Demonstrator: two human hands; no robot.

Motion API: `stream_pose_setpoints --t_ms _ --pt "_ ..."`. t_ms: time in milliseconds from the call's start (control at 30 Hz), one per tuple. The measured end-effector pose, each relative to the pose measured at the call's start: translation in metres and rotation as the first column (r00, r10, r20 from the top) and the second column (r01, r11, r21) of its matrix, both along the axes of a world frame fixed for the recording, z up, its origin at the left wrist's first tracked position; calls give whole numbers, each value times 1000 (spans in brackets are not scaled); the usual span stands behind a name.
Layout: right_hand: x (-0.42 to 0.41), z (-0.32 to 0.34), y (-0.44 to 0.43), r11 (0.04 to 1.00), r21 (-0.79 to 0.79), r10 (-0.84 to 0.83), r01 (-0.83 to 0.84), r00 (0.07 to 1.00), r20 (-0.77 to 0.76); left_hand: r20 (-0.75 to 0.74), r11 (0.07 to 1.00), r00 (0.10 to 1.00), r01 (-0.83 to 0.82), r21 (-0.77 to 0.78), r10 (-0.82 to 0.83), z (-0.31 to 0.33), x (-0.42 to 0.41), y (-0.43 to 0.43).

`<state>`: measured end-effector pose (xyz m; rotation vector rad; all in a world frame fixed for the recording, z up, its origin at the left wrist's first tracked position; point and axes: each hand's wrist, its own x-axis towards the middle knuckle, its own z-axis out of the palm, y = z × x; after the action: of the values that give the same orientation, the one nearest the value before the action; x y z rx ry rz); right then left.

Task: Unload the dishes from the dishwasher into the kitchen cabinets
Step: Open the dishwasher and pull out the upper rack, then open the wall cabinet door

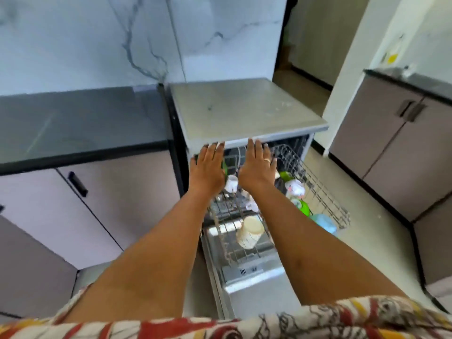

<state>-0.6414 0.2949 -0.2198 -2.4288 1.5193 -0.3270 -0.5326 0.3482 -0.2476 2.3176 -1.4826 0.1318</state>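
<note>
The dishwasher (247,111) stands open, its door (254,280) folded down towards me. Its wire rack (325,196) is pulled out and holds a cream cup (249,232), white mugs (231,183), green pieces (302,206) and a light blue bowl (324,222). My left hand (208,167) and my right hand (258,167) reach forward over the rack, palms down and fingers straight. Their fingertips lie at the front edge of the dishwasher's top. Neither hand holds anything.
A dark glossy countertop (80,123) with lilac cabinet doors (117,199) below is on the left. More cabinets (396,152) stand at the right across a strip of light floor (371,231). A marble wall (122,37) rises behind.
</note>
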Motion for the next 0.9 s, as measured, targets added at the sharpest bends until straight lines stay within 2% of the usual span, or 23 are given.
stream_pose_setpoints --t_ms 167,300,467,600,767,900 --pt "87 118 28 936 -308 203 -170 976 76 86 954 973 -188 -234 213 134 93 47" --pt "169 204 61 802 -533 384 -268 916 117 149 855 905 -308 -418 399 240 183 95" --pt "279 295 94 623 -735 512 -268 850 123 214 722 800 -346 -599 561 340 301 153" --pt "388 344 106 538 -814 566 -221 810 155 260 679 741 -339 -651 619 396 411 180" --pt "526 393 94 539 -820 522 -191 840 147 301 705 730 -335 -625 613 438 547 183" --pt "598 404 85 527 -829 496 -187 860 122 335 768 768 -298 -567 545 444 620 158"
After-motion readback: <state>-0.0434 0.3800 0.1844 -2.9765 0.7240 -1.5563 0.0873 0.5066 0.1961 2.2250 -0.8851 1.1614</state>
